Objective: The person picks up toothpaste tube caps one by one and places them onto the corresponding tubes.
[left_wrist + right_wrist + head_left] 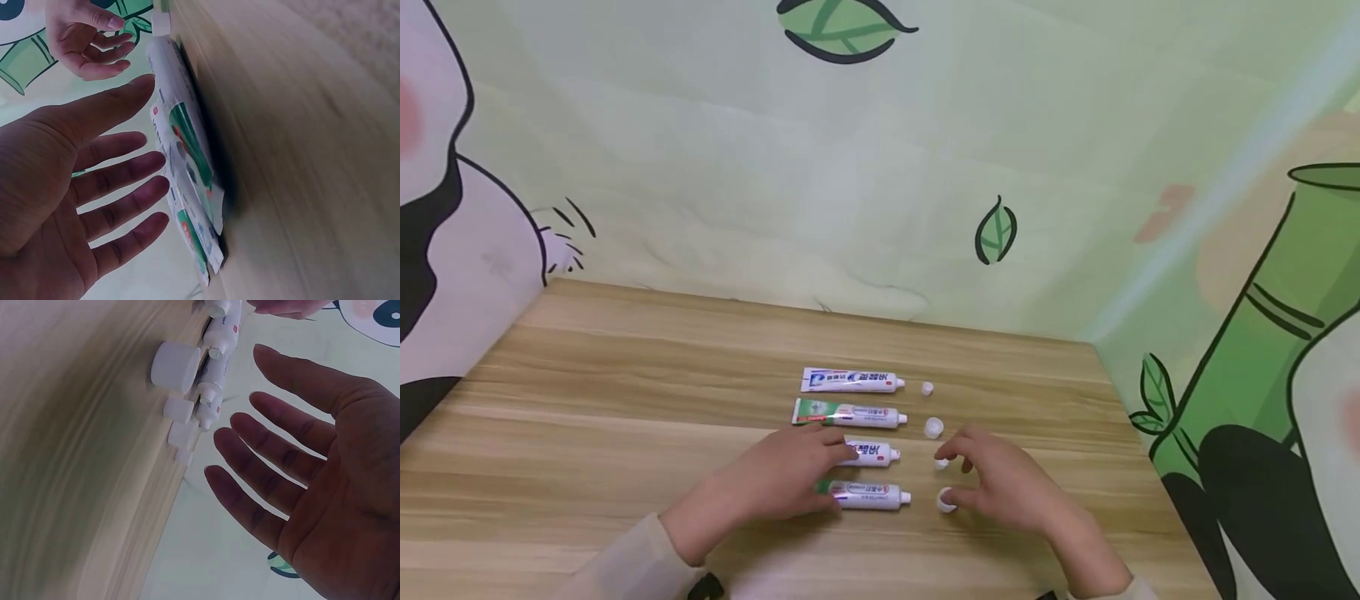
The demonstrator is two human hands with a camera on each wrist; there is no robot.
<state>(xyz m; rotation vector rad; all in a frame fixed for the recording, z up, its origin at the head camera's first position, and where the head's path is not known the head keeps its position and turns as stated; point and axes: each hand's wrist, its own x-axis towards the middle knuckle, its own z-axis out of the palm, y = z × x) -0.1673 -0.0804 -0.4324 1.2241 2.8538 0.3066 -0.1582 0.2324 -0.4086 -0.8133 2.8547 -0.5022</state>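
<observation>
Observe left grip (pixel 782 473) released near four toothpaste tubes (pixel 871 414); observe right grip (pixel 1007 483) likewise released, near four white caps (pixel 933 428) on tabletop (pixel 625 392).

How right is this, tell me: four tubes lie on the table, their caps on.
Wrong about the caps: they are off, apart from the tubes, as the head view shows. Four tubes do lie on the table.
</observation>
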